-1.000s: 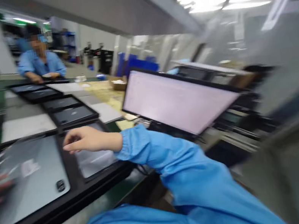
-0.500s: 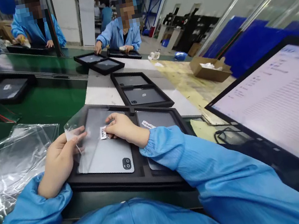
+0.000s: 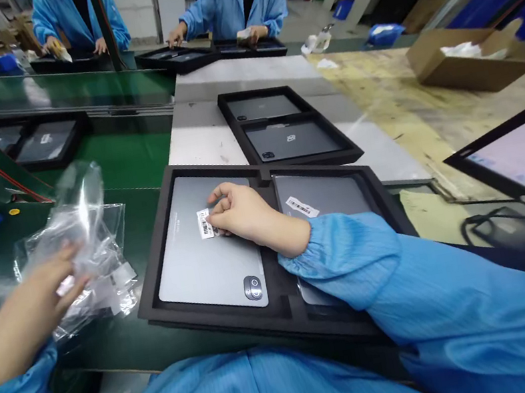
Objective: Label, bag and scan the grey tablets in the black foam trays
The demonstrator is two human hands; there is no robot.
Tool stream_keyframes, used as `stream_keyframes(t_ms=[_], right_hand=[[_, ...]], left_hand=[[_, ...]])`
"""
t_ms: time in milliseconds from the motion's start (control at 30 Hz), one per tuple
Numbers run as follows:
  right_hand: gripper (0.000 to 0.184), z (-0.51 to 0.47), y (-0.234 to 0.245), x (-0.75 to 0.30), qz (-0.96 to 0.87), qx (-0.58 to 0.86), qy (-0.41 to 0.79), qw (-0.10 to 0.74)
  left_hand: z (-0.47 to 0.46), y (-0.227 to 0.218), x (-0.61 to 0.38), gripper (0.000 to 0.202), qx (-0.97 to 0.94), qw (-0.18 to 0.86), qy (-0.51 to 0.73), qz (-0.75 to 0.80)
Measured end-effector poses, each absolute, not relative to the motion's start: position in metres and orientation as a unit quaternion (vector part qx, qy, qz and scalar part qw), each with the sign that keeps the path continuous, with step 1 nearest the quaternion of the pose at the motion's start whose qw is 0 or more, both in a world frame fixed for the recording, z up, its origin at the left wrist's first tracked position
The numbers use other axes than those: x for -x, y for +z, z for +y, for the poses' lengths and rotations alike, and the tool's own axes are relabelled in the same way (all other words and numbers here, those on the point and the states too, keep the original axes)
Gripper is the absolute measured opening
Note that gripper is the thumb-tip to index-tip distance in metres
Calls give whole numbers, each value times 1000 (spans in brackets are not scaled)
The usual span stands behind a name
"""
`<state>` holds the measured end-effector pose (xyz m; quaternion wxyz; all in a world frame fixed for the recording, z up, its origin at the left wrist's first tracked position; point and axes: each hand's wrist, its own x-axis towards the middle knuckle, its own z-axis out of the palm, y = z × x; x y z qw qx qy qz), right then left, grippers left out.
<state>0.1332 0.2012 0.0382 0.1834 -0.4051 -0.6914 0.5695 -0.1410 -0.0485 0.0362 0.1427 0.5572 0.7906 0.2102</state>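
Barcode label point(image 3: 204, 224) was apparently pinched at one edge by the right hand point(image 3: 245, 213), at the upturned back of a tablet point(image 3: 196, 255) set in the left compartment of a black tray point(image 3: 276, 289); whether it was stuck down could not be told. The left hand's point(image 3: 40, 300) blurred fingers were loosely spread near clear plastic bags point(image 3: 115, 222). Label handling was judged the step in hand; a steady pinch seemed called for next. A second tablet point(image 3: 333, 194) was partly covered by the right sleeve point(image 3: 344, 256); beyond, another tray point(image 3: 232, 124) was placed.

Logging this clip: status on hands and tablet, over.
Right hand at barcode label on silver tablet; grip unclear. Left hand blurred, by clear plastic. Tablet in black tray. Right sleeve partly hides neighbouring tablet.
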Motion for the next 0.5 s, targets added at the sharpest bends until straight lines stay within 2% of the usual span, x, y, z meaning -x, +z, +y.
stream_keyframes(t_ms=[67,133,267,300,367,433,500], right_hand=[[35,201,38,-132,-687,408,572,185],[36,200,39,-130,-684,405,578,185],[30,204,48,-126,-629,420,619,212],[28,207,53,-128,-611,428,623,236],[23,214,68,-138,-592,431,611,301],[22,224,84,-155,-597,418,580,363],[23,233,98,-177,-613,415,543,398]], left_hand=[[-47,31,142,36,-581,179,102,788],[-42,36,136,45,-572,207,72,791],[-4,73,86,46,-611,117,164,765],[12,82,67,44,-673,96,182,710],[49,91,29,36,-806,122,137,563],[85,86,-2,29,-882,144,70,443],[115,73,-21,27,-917,120,28,378]])
